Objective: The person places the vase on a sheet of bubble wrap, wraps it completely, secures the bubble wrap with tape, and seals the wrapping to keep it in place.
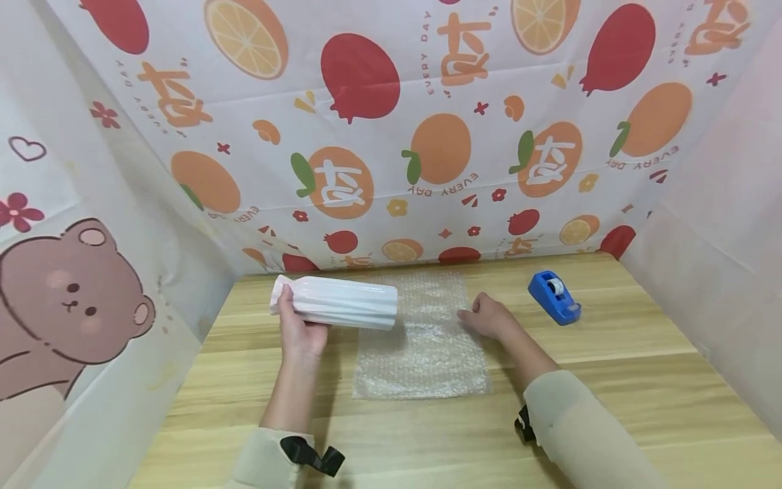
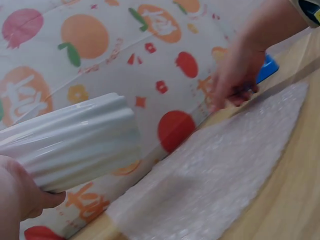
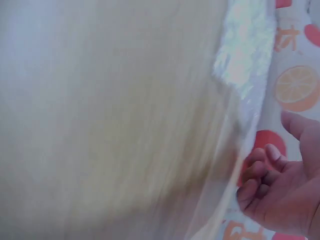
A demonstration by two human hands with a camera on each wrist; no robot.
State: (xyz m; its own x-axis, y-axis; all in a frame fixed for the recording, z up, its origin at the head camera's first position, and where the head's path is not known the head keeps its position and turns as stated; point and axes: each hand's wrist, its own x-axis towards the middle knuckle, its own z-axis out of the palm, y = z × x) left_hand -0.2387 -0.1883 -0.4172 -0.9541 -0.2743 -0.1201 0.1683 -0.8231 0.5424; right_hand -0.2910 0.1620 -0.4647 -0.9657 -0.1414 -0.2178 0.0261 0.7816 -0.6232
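Note:
A white ribbed vase (image 1: 345,301) lies sideways in the air over the table, its flared neck to the left. My left hand (image 1: 299,326) grips it near the neck, thumb across the near side. In the left wrist view the vase's ribbed body (image 2: 75,140) extends from the left hand (image 2: 22,192). Below it a sheet of bubble wrap (image 1: 421,367) is spread flat on the table. My right hand (image 1: 485,316) is at the sheet's right edge. The right wrist view shows that hand (image 3: 285,190) with loosely curled fingers, thumb apart, holding nothing.
A blue tape dispenser (image 1: 554,299) with a roll of clear tape stands at the back right of the wooden table (image 1: 635,380). A fruit-printed curtain (image 1: 379,136) hangs behind the table, and a cloth with a bear print (image 1: 79,292) hangs at the left.

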